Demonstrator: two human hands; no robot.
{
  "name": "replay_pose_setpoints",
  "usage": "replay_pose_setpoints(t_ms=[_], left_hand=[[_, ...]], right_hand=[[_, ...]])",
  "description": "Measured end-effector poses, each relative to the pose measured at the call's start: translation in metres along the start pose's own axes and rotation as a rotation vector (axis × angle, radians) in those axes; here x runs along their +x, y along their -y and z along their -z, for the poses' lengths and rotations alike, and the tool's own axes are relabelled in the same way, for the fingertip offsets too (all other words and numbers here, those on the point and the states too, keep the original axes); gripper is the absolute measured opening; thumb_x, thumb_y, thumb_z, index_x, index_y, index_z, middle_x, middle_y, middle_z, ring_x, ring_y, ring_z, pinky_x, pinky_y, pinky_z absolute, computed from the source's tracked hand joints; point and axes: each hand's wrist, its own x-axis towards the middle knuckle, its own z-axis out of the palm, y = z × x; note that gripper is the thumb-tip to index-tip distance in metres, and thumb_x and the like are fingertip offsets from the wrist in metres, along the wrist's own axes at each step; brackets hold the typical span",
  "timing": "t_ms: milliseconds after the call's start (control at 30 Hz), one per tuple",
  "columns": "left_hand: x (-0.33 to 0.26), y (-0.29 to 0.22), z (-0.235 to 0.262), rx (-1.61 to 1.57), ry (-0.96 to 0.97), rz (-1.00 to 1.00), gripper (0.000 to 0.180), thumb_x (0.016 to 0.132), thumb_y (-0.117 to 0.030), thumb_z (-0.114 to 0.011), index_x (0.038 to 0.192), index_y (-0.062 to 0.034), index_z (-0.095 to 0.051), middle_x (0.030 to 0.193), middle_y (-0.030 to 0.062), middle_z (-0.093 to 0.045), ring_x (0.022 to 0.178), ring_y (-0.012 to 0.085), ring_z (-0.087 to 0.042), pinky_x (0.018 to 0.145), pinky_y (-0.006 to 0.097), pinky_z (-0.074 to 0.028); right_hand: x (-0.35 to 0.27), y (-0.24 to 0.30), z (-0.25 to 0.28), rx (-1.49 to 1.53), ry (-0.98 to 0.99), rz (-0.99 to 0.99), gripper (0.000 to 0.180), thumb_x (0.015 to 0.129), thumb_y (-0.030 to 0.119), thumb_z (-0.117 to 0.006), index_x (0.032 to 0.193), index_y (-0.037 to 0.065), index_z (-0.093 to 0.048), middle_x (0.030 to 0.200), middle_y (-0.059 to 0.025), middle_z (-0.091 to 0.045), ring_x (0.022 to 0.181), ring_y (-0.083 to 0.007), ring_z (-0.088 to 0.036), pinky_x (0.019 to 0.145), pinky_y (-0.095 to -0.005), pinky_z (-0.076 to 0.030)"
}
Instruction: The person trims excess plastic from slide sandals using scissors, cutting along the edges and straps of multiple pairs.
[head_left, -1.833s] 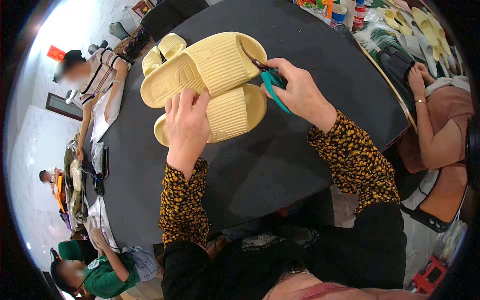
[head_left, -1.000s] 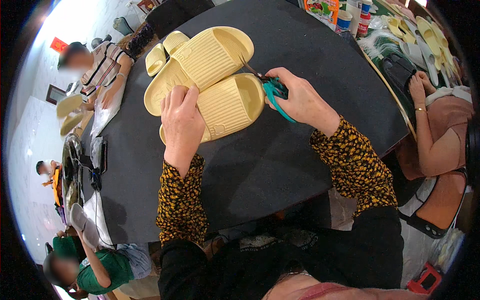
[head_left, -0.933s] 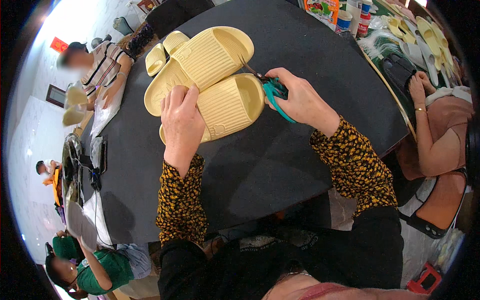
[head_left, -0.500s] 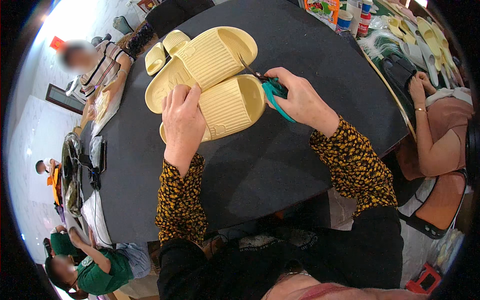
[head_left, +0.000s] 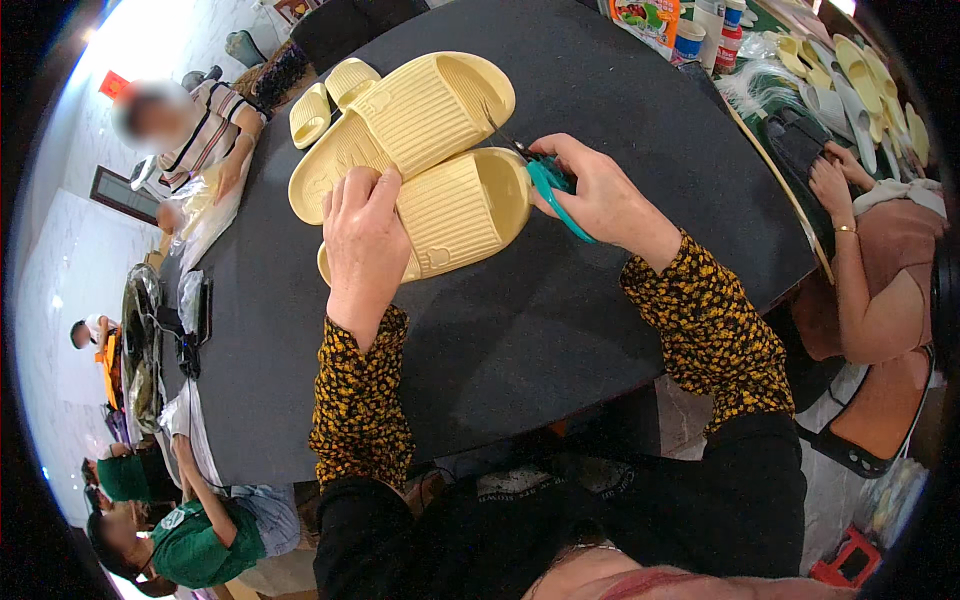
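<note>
Two large pale yellow slide sandals lie side by side on the dark table: a far slide (head_left: 425,110) and a near slide (head_left: 455,215). Both have ribbed straps with a raised emblem. My left hand (head_left: 365,235) rests on the slides with its fingers curled over the near one, hiding part of its sole. In my right hand (head_left: 610,200) is a pair of scissors (head_left: 548,185) with teal handles. Its dark blades point up and left, toward the far slide's toe opening. Just beyond, two small yellow slides (head_left: 352,82) sit at the far left.
The dark table (head_left: 560,340) spreads around the slides. Jars (head_left: 690,38) and a colourful packet (head_left: 648,22) stand at the far right, beside more slides (head_left: 855,75). A co-worker's hands (head_left: 838,180) are at the right edge; other people sit along the left.
My hands and the slides have barely moved; the scissors have shifted very slightly. At left, the person in green has lowered an arm, and the right co-worker's hands have moved.
</note>
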Motion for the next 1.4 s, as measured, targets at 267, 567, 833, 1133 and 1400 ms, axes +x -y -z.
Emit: replay_pose_setpoints(t_ms=[267,567,833,1133,1400], left_hand=[[0.0,0.0,-0.001,0.011,0.005,-0.008,0.023,0.077,0.003,-0.058,0.099,-0.0022,-0.064,0.086,0.0089,-0.053,0.086,0.0279,-0.055,0.078,0.04,-0.042],[0.0,0.0,-0.001,0.011,-0.004,-0.015,0.024,0.077,0.003,-0.058,0.1,-0.0016,-0.064,0.085,0.0088,-0.053,0.086,0.0275,-0.055,0.078,0.039,-0.042],[0.0,0.0,-0.002,0.008,-0.009,-0.013,0.024,0.077,0.003,-0.058,0.099,-0.0014,-0.064,0.085,0.009,-0.054,0.086,0.0276,-0.054,0.078,0.039,-0.042],[-0.001,0.002,-0.001,0.008,0.006,-0.009,0.023,0.078,0.003,-0.057,0.1,-0.0017,-0.064,0.085,0.0089,-0.054,0.086,0.0277,-0.054,0.078,0.039,-0.041],[-0.001,0.002,0.0,0.006,0.002,-0.011,0.023,0.078,0.002,-0.057,0.1,-0.0017,-0.064,0.086,0.0089,-0.054,0.087,0.0276,-0.054,0.079,0.039,-0.041]], right_hand=[[0.001,-0.001,0.001,-0.003,-0.002,0.041,0.04,0.088,0.024,-0.065,0.116,-0.001,-0.053,0.097,-0.0128,-0.063,0.085,-0.0209,-0.061,0.077,-0.0335,-0.05],[0.0,0.0,0.0,-0.013,0.006,0.038,0.036,0.089,0.023,-0.063,0.114,-0.001,-0.053,0.094,-0.0125,-0.063,0.083,-0.0202,-0.061,0.074,-0.0331,-0.05],[-0.001,0.002,0.0,-0.019,0.002,0.036,0.037,0.09,0.023,-0.063,0.114,-0.002,-0.052,0.088,-0.0127,-0.062,0.079,-0.0186,-0.06,0.072,-0.0317,-0.049],[0.0,0.0,-0.002,-0.021,-0.003,0.062,0.036,0.09,0.023,-0.062,0.113,-0.002,-0.052,0.082,-0.0121,-0.061,0.073,-0.0181,-0.059,0.067,-0.031,-0.048],[-0.001,0.006,-0.001,0.009,0.002,0.034,0.037,0.087,0.021,-0.065,0.113,-0.003,-0.053,0.089,-0.0176,-0.063,0.082,-0.0256,-0.063,0.072,-0.0348,-0.05]])
